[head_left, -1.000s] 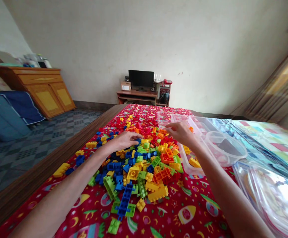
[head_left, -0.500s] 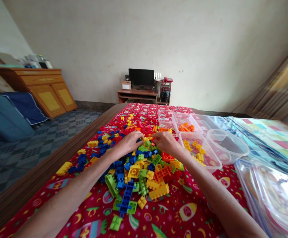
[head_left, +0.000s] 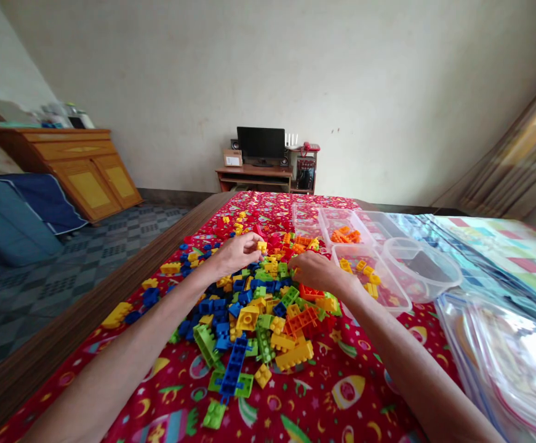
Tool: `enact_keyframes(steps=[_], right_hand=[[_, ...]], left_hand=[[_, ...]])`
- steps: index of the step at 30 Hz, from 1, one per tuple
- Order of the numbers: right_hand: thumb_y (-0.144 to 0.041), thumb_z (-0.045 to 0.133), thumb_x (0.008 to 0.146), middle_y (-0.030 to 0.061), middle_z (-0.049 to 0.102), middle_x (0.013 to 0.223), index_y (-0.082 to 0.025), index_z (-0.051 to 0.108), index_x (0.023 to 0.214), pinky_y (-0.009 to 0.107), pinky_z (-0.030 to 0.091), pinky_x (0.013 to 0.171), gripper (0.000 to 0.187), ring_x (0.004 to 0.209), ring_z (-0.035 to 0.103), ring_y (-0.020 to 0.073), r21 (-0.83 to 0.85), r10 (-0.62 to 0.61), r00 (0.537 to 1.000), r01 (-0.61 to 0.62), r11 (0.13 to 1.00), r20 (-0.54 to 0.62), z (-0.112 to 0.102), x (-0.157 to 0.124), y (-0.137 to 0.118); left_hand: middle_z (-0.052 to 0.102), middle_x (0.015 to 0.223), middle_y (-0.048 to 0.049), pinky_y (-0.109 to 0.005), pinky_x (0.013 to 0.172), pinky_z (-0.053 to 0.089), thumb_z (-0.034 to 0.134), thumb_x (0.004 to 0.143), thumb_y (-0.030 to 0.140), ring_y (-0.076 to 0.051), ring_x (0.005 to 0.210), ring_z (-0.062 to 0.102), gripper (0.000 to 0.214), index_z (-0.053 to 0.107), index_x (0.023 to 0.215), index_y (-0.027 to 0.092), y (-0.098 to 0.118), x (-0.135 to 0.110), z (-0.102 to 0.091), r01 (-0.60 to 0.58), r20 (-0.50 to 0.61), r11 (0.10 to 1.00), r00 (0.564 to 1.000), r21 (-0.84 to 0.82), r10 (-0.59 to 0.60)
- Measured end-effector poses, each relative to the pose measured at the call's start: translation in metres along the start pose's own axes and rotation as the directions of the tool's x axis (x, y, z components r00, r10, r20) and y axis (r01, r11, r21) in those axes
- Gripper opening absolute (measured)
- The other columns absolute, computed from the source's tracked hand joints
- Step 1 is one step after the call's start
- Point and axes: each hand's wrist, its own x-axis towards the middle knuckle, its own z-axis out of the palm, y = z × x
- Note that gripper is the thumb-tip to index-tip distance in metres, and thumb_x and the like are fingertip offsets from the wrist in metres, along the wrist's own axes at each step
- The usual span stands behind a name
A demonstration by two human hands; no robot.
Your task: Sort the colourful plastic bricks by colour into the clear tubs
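A heap of plastic building bricks (head_left: 253, 307) in blue, green, yellow, orange and red covers the red patterned cloth (head_left: 341, 394). My left hand (head_left: 235, 253) hovers above the heap's far side, fingers pinched on a small yellow brick (head_left: 262, 246). My right hand (head_left: 314, 271) rests on the bricks at the heap's right, fingers curled down among them; what they hold is hidden. Just right of it stands a clear tub with yellow bricks (head_left: 372, 280). Behind that sits a clear tub with orange bricks (head_left: 346, 235).
A round clear bowl (head_left: 422, 267) and clear plastic bags (head_left: 512, 363) lie at the right. The table's wooden edge (head_left: 78, 326) runs along the left, with tiled floor beyond. A wooden cabinet (head_left: 78, 166) stands at the left wall, a monitor desk (head_left: 261, 175) at the back.
My left hand has lifted off the heap with a yellow brick pinched in it. My right hand came back from the tubs to the heap and has settled lower on the bricks.
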Motion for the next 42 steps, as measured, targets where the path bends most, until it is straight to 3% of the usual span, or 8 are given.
enact_keyframes(steps=[7,9,11,14,22,26,34,42], right_hand=[[-0.014,0.048,0.08,0.0022,0.063,0.069,-0.015,0.071,0.096,0.024,0.041,0.065,0.028,0.064,0.056,0.0121,0.433,0.248,0.941,-0.129,0.892,-0.232,-0.011,0.011,-0.009],[-0.017,0.046,0.081,0.0006,0.06,0.065,-0.015,0.07,0.094,0.022,0.041,0.06,0.027,0.059,0.053,0.0103,0.703,0.316,0.937,-0.123,0.701,-0.151,-0.009,0.013,-0.013],[-0.026,0.044,0.084,0.0007,0.058,0.066,-0.016,0.067,0.089,0.021,0.043,0.058,0.025,0.058,0.052,0.0098,0.921,0.3,0.953,-0.088,0.38,-0.033,-0.002,0.015,-0.017],[-0.047,0.05,0.083,0.0002,0.055,0.065,-0.017,0.061,0.076,0.021,0.042,0.054,0.033,0.058,0.051,0.0095,0.999,0.204,0.979,-0.022,0.034,0.015,0.01,0.017,-0.022],[-0.046,0.059,0.074,-0.004,0.048,0.052,-0.015,0.053,0.06,0.02,0.029,0.045,0.035,0.045,0.038,0.0053,0.968,0.223,0.972,0.02,0.249,-0.078,0.007,0.019,-0.012],[-0.043,0.057,0.074,-0.004,0.047,0.048,-0.017,0.049,0.056,0.02,0.028,0.045,0.033,0.043,0.039,0.0058,0.917,0.292,0.94,0.049,0.395,-0.176,-0.005,0.016,0.008],[-0.038,0.059,0.073,-0.0038,0.049,0.051,-0.016,0.05,0.059,0.02,0.029,0.044,0.027,0.043,0.04,0.0054,0.953,0.317,0.944,-0.01,0.304,-0.091,-0.005,0.013,0.007],[-0.034,0.056,0.077,-0.0028,0.054,0.054,-0.015,0.056,0.061,0.019,0.034,0.045,0.025,0.044,0.044,0.0058,0.934,0.217,0.974,-0.014,0.358,-0.068,0.004,0.017,-0.02]], left_hand=[[0.069,0.084,-0.0041,-0.027,0.068,0.051,0.054,0.078,0.034,-0.019,0.077,0.067,0.031,0.062,0.102,0.016,0.019,-0.005,0.009,-0.092,0.029,0.986,0.996,0.142,0.089],[0.07,0.085,-0.0028,-0.025,0.069,0.051,0.055,0.081,0.036,-0.017,0.077,0.066,0.029,0.063,0.102,0.017,0.023,-0.007,0.014,-0.13,0.046,0.978,0.991,0.161,0.124],[0.07,0.081,-0.002,-0.024,0.066,0.05,0.055,0.083,0.036,-0.016,0.072,0.065,0.027,0.064,0.1,0.018,0.026,-0.009,0.019,-0.155,0.038,0.964,0.988,0.214,0.15],[0.068,0.075,-0.0026,-0.024,0.062,0.046,0.056,0.084,0.037,-0.015,0.066,0.061,0.023,0.066,0.086,0.017,0.029,-0.012,0.027,-0.192,-0.004,0.914,0.978,0.358,0.207],[0.069,0.077,-0.0013,-0.024,0.065,0.049,0.057,0.083,0.044,-0.016,0.069,0.064,0.029,0.063,0.094,0.018,0.022,-0.009,0.02,-0.126,-0.079,0.937,0.984,0.325,0.159],[0.071,0.092,-0.0046,-0.029,0.079,0.048,0.058,0.082,0.04,-0.02,0.085,0.065,0.025,0.069,0.092,0.019,0.01,-0.008,0.013,-0.154,0.072,0.849,0.988,0.505,0.136],[0.07,0.087,-0.0056,-0.03,0.078,0.046,0.059,0.081,0.046,-0.023,0.088,0.06,0.028,0.073,0.086,0.023,-0.007,-0.007,0.014,-0.112,0.092,0.728,0.994,0.677,0.067],[0.065,0.083,-0.0048,-0.029,0.076,0.043,0.056,0.083,0.037,-0.02,0.083,0.058,0.022,0.07,0.081,0.02,-0.013,-0.007,0.017,-0.194,0.104,0.771,0.981,0.607,0.165]])
